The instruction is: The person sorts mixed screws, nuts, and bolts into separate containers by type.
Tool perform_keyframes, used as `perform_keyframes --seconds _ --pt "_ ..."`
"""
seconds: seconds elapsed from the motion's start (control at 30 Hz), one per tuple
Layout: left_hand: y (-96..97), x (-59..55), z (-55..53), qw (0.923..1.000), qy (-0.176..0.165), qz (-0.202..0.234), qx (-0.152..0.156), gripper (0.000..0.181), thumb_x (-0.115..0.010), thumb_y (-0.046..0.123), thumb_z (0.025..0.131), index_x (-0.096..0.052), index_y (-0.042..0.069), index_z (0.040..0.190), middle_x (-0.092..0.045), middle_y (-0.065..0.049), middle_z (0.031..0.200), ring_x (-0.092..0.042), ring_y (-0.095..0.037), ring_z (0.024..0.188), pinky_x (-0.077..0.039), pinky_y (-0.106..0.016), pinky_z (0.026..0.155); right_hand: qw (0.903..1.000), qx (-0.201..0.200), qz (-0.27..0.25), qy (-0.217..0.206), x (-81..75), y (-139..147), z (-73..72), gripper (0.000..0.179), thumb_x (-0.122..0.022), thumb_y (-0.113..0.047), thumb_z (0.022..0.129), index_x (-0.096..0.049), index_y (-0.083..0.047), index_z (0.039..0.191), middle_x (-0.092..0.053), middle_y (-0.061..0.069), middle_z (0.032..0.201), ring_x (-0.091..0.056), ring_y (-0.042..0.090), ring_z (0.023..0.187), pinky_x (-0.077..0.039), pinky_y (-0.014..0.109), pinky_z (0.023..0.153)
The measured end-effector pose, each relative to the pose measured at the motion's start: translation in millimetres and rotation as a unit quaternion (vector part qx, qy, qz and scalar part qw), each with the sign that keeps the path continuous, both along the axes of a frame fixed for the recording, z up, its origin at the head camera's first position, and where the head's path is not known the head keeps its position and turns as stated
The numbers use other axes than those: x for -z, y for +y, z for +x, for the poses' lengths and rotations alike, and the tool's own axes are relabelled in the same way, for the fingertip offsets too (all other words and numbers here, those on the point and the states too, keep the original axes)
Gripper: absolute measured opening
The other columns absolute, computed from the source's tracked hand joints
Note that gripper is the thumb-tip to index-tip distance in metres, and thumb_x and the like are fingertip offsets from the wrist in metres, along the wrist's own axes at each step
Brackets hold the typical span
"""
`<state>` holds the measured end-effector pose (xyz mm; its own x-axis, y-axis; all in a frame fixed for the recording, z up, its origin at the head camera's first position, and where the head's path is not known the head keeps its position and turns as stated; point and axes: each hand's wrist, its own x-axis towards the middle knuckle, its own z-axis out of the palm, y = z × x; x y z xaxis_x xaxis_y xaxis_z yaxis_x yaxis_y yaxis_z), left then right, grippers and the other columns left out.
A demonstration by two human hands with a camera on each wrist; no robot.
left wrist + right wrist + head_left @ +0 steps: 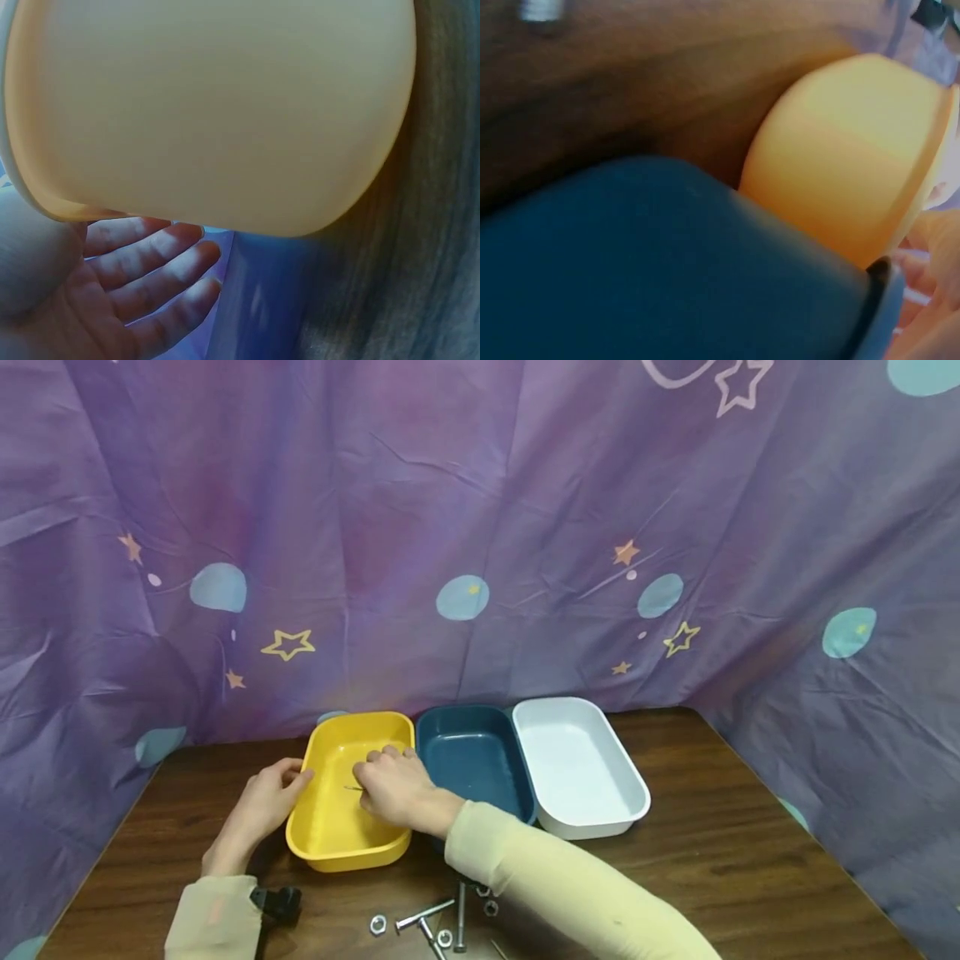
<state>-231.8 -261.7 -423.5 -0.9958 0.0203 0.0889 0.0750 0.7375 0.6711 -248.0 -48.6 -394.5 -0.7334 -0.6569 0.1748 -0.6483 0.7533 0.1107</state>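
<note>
My left hand (262,802) holds the left rim of the yellow tray (341,852), thumb at the rim and fingers along the outside. In the left wrist view those fingers (161,274) reach out below the tray wall. Over the right half of the same tray, my right hand (393,785) has its fingers curled round a thin metal piece (352,788). Only the tip of that piece sticks out, so its kind is hidden. In the right wrist view the right hand (930,300) shows at the edge, beyond the tray walls.
A dark blue tray (472,760) and a white tray (581,768) stand to the right of the yellow one. Near the front of the wooden table lie hex nuts (378,925), several bolts (426,913) and a thin metal pin (498,950). A patterned purple curtain (420,527) hangs behind.
</note>
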Motion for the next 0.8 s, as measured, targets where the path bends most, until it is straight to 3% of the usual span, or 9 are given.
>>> perform_keyframes --seconds 0.23,0.43,0.8 --pt "-0.8 -0.9 -1.1 1.0 0.004 -0.001 0.001 0.042 -0.054 0.022 0.101 -0.053 -0.012 0.125 -0.065 -0.025 0.104 -0.063 -0.033 0.092 -0.05 -0.047 0.079 0.9995 0.016 0.008 -0.024 -3.8 -14 -16.1 0.008 -0.065 -0.026 0.091 -0.067 -0.023 0.099 -0.06 -0.005 0.091 -0.055 0.016 0.088 -0.041 0.037 0.074" --pt "-0.4 3.2 0.0 0.9994 0.035 0.002 -0.005 0.036 -0.056 0.018 0.099 -0.058 -0.01 0.121 -0.067 -0.021 0.099 -0.063 -0.031 0.09 -0.05 -0.044 0.078 0.9978 0.049 0.009 -0.044 -5.6 -19 -27.1 0.011 -0.066 -0.028 0.091 -0.068 -0.024 0.101 -0.062 -0.005 0.096 -0.055 0.016 0.095 -0.04 0.04 0.081" --pt "0.9 4.1 1.0 0.9994 0.034 0.004 -0.002 0.039 -0.055 0.019 0.1 -0.056 -0.012 0.123 -0.067 -0.025 0.103 -0.063 -0.035 0.094 -0.049 -0.05 0.082 0.9947 0.092 0.002 -0.047 -4.6 -19 -33.6 0.013 -0.065 -0.027 0.091 -0.07 -0.025 0.103 -0.064 -0.004 0.1 -0.055 0.019 0.097 -0.039 0.045 0.089"
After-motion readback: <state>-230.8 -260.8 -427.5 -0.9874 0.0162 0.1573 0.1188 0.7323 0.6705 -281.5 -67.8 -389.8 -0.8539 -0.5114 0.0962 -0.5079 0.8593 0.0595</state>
